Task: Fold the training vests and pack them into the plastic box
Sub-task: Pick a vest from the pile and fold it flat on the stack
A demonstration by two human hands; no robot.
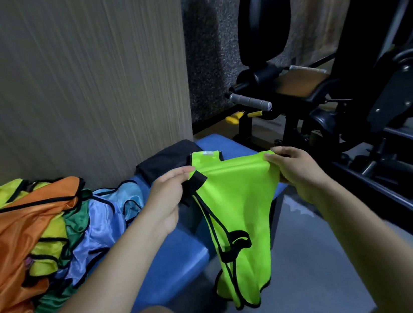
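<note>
While it hangs in the air over the near right edge of the blue padded surface [167,264], the neon green vest [236,212] is held up by its top edge between both hands, its black-trimmed body drooping down toward the grey floor [307,269]. Its black piping loops across the front, and a green shoulder strap with a small white label stands up at the far side of the top edge. The left hand [170,190] takes the vest's left corner in a pinching grip: thumb and fingers are pressed together on the fabric and on a short black strap end that sticks out just beside the fingertips. The right hand [290,163] has a like grip on the right corner, fingers curled over the top hem with the cloth bunched under them. Between the two hands the top edge runs fairly taut.

Left of the vest, on the same surface, lies a loose pile of vests [40,241] in orange, yellow, dark green and pale blue, all edged in black and tangled together against the beige wall panel [72,82]. Beyond the held vest, a folded dark cloth [166,159] rests on the far end of the surface. To the right and farther off stands a black exercise machine [322,88] with a grey handle.
</note>
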